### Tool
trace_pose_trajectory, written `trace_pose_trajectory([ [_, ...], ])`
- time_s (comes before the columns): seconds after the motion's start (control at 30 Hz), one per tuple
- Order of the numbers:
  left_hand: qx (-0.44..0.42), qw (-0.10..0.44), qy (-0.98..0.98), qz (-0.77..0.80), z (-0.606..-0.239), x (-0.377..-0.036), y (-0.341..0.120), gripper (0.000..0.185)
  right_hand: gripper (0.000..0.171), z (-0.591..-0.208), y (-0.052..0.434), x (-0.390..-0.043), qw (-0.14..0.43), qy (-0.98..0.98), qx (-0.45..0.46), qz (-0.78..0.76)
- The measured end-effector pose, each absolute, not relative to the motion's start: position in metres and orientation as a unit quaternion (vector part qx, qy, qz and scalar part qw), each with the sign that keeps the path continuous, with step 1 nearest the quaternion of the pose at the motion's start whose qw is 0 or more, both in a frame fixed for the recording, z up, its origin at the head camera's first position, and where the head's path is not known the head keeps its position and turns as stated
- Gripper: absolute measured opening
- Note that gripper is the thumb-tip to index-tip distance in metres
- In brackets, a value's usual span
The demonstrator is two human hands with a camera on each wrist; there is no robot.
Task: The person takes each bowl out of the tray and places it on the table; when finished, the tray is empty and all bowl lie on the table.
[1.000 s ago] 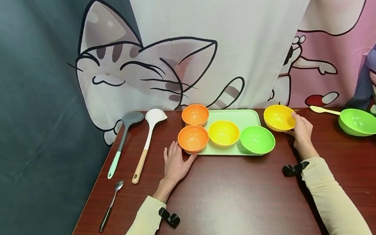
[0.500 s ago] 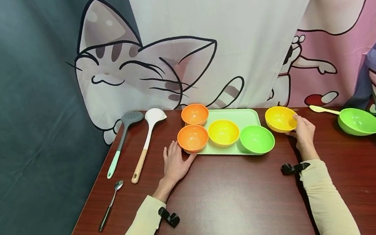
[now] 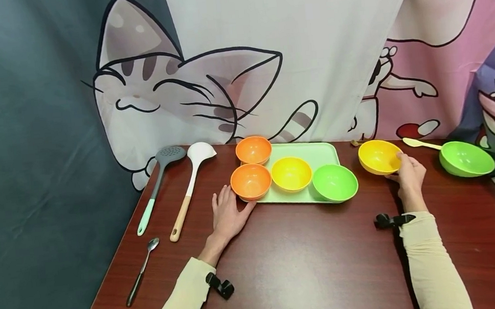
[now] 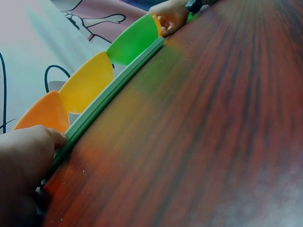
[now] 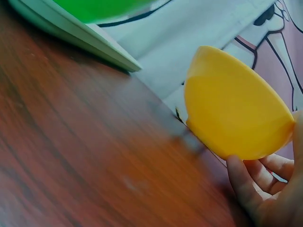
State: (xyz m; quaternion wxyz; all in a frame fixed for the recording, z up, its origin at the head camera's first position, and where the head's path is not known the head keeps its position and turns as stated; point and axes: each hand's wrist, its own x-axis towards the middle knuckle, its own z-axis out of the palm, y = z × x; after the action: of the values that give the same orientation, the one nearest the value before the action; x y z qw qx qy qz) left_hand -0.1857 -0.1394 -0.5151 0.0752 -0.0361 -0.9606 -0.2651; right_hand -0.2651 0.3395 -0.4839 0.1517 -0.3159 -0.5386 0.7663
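In the head view my right hand (image 3: 410, 175) grips a yellow bowl (image 3: 379, 157) by its right side, right of the light green tray (image 3: 323, 152). The right wrist view shows this bowl (image 5: 236, 104) tilted, with fingers (image 5: 241, 179) beneath it. My left hand (image 3: 228, 215) lies at the tray's front left corner with extended fingers, its thumb along the front edge. An orange bowl (image 3: 251, 181), another yellow bowl (image 3: 292, 174) and a green bowl (image 3: 335, 183) line the tray's front; a second orange bowl (image 3: 253, 150) sits behind at the left.
At the right stand another green bowl (image 3: 466, 159) and a pale yellow spoon-like utensil (image 3: 421, 143) beside it. On the left lie a grey skimmer (image 3: 157, 182), a white ladle (image 3: 190, 184) and a small metal spoon (image 3: 143, 271). A printed curtain (image 3: 242, 91) hangs behind the brown table (image 3: 310, 267).
My right hand has moved to the right with the yellow bowl, widening its distance from the tray. My left hand stays at the tray corner. The head view has shifted slightly.
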Motion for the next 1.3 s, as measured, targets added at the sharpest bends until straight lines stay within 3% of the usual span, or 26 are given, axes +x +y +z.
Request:
trace_pose_trajectory([
  [0.5, -0.038, 0.073, -0.958, -0.276, -0.516, -0.186, -0.139, 0.087, 0.022, -0.484, 0.364, -0.248, 0.202, -0.531, -0.345, 0.747],
  [0.8, -0.039, 0.071, -0.957, -0.279, -0.515, -0.186, -0.139, 0.087, 0.011, -0.483, 0.378, -0.235, 0.223, -0.508, -0.367, 0.747],
  [1.3, -0.04, 0.075, -0.956, -0.281, -0.515, -0.185, -0.138, 0.087, 0.02, -0.48, 0.381, -0.229, 0.244, -0.479, -0.373, 0.756],
])
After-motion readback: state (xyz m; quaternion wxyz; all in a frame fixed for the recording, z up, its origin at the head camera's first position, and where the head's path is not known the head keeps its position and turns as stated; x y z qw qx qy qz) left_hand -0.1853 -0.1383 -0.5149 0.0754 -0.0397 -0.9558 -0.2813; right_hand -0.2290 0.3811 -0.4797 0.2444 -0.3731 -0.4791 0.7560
